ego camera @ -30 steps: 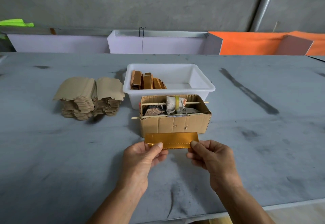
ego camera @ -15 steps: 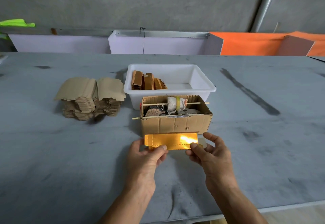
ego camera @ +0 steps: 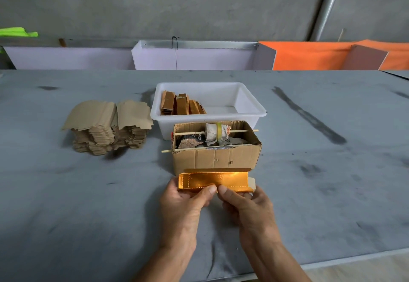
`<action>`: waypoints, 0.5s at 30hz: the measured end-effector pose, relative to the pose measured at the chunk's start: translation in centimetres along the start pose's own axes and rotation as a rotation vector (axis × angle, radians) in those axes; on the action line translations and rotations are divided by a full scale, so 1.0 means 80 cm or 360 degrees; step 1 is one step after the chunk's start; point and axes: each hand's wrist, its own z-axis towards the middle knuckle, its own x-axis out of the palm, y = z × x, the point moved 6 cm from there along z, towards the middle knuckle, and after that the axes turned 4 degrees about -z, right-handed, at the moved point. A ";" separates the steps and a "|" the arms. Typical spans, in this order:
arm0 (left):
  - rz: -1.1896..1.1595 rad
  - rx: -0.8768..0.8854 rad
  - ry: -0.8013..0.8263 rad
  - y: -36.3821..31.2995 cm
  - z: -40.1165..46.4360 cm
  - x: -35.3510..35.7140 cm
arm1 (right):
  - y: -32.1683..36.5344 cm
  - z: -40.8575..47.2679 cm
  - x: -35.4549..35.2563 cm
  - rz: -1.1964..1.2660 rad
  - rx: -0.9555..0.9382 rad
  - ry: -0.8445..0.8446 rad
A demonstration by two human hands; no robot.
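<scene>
A shiny gold card blank [ego camera: 215, 179], partly folded into a long box shape, is held just above the grey table [ego camera: 88, 204], in front of the brown cardboard box [ego camera: 215, 158]. My left hand [ego camera: 184, 206] pinches its near edge with the thumb on top. My right hand [ego camera: 247, 206] pinches the same edge right beside it, so the two thumbs almost touch at the middle. A pale flap sticks out at the blank's right end.
The cardboard box holds two thin sticks, a cloth-wrapped roll and scraps. Behind it a white plastic tub [ego camera: 250, 104] contains several folded gold pieces [ego camera: 182, 105]. A stack of flat brown card blanks [ego camera: 108, 126] lies to the left. The table's near edge runs at bottom right.
Both thumbs have slid inward along the blank's near edge and now meet at its middle. The blank has opened into a more box-like shape, and its right flap now shows.
</scene>
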 end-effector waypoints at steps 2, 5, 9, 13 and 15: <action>-0.0029 -0.0031 0.0014 0.000 0.002 -0.004 | 0.000 -0.001 0.001 0.0040 0.0046 0.0014; -0.0097 -0.0127 0.0053 0.003 0.005 -0.008 | -0.001 0.000 0.003 0.0152 0.0116 0.0057; -0.0163 -0.0198 0.0082 0.006 0.009 -0.013 | -0.001 0.002 0.001 0.0211 0.0183 0.0117; -0.0248 -0.0240 0.0114 0.005 0.010 -0.014 | -0.003 0.005 -0.004 0.0231 0.0259 0.0122; -0.0257 -0.0263 0.0128 0.005 0.010 -0.015 | -0.004 0.007 -0.008 0.0222 0.0273 0.0102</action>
